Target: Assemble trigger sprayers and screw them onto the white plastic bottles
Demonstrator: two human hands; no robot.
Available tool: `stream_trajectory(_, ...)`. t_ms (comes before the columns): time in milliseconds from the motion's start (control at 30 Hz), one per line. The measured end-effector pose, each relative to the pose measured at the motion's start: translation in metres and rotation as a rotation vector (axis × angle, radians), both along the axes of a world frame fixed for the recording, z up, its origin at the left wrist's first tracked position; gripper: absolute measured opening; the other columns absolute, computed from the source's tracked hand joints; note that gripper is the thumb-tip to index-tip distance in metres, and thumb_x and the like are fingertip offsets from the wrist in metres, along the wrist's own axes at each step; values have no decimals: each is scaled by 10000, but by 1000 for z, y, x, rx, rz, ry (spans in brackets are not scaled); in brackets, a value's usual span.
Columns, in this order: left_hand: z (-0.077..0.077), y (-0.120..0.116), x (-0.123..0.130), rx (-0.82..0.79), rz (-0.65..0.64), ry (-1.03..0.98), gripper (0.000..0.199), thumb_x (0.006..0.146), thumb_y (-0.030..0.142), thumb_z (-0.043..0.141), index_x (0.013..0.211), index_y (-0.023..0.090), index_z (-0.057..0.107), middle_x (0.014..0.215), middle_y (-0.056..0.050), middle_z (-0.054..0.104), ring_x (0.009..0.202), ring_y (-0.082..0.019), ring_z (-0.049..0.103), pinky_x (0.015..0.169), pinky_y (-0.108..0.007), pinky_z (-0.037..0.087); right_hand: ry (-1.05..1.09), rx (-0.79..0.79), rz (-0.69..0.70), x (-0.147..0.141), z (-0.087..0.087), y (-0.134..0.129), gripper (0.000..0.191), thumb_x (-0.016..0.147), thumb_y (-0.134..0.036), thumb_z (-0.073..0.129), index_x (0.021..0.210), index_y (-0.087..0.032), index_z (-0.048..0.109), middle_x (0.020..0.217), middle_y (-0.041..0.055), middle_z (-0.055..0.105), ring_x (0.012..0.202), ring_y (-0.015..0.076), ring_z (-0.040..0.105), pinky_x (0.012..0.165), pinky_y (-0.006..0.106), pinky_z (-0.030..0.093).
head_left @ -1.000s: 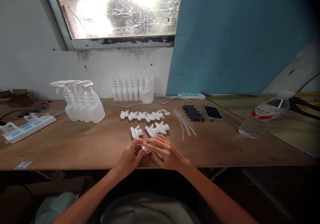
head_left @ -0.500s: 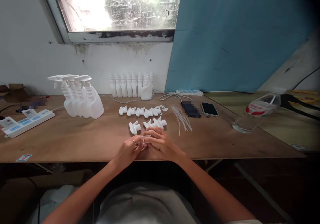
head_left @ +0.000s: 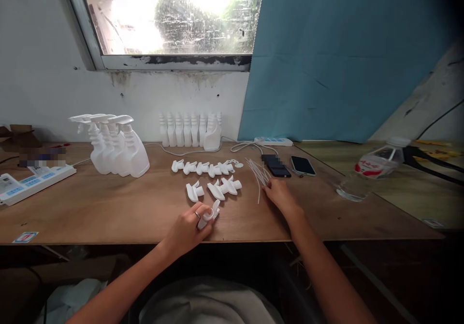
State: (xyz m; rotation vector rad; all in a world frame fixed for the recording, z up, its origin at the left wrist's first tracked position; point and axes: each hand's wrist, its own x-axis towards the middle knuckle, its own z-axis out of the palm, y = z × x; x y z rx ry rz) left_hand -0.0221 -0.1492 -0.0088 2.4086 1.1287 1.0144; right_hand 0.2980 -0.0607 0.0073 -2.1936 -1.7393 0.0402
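My left hand (head_left: 192,226) is closed around a white spray trigger head (head_left: 214,210) near the table's front edge; part of the head is hidden by the fingers. My right hand (head_left: 280,194) reaches to the loose bundle of thin white dip tubes (head_left: 256,170), its fingers pinched at the tubes' right side. How many tubes lie between those fingertips is hidden. Just beyond my left hand, several more trigger heads (head_left: 217,189) lie in a nearer row. Behind them is a farther row of trigger heads (head_left: 202,168), with small white rings (head_left: 238,165) at its right end.
White spray bottles with heads (head_left: 137,155) stand at the left, and several white bottles (head_left: 186,131) line the wall. Two phones (head_left: 303,165) (head_left: 277,166) lie right of the tubes. A clear water bottle (head_left: 373,167) stands farther right. Power strips (head_left: 36,183) sit left and back.
My right hand has left my left hand and moved right to the dip tubes. The left hand keeps the trigger head, now more visible. The camera view has tilted slightly upward.
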Motion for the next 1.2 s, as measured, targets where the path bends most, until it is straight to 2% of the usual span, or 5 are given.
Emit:
stream_trajectory(400,-8,-1,-3,-212,59,-79,311,868,318,566,1154,239,473,770,39,578,576,-100,473,581,-206,400,144,77,-15,23,-7,3,166,750,-192,584,631,-145,690,637,119,684,682,251,667,549,277,366)
stream_trajectory(667,-8,-1,-2,-227,45,-113,317,858,302,566,1157,240,482,782,32,595,591,-99,485,586,-203,395,1363,251,208,0,13,-13,253,558,-354,815,654,-165,676,583,14,624,464,91,499,444,219,402)
stream_trajectory(767,-7,-1,-2,-224,43,-123,315,865,316,564,1160,239,485,793,28,614,588,-98,498,577,-199,398,1538,177,337,-31,19,-29,282,559,-340,849,711,-178,676,671,29,682,541,114,591,496,222,468)
stream_trajectory(1000,-6,-1,-1,-236,38,-150,361,856,326,580,1191,227,487,866,-7,674,649,-124,593,628,-220,469,977,56,875,-116,32,-64,235,837,-394,668,802,-165,708,806,52,698,661,145,630,628,273,506)
stream_trajectory(1200,-5,-2,-1,-256,32,-199,407,837,348,613,1214,240,505,860,-15,705,668,-146,648,645,-235,507,605,107,1008,-130,35,-67,224,924,-298,558,774,-180,673,787,38,655,702,146,599,648,264,475)
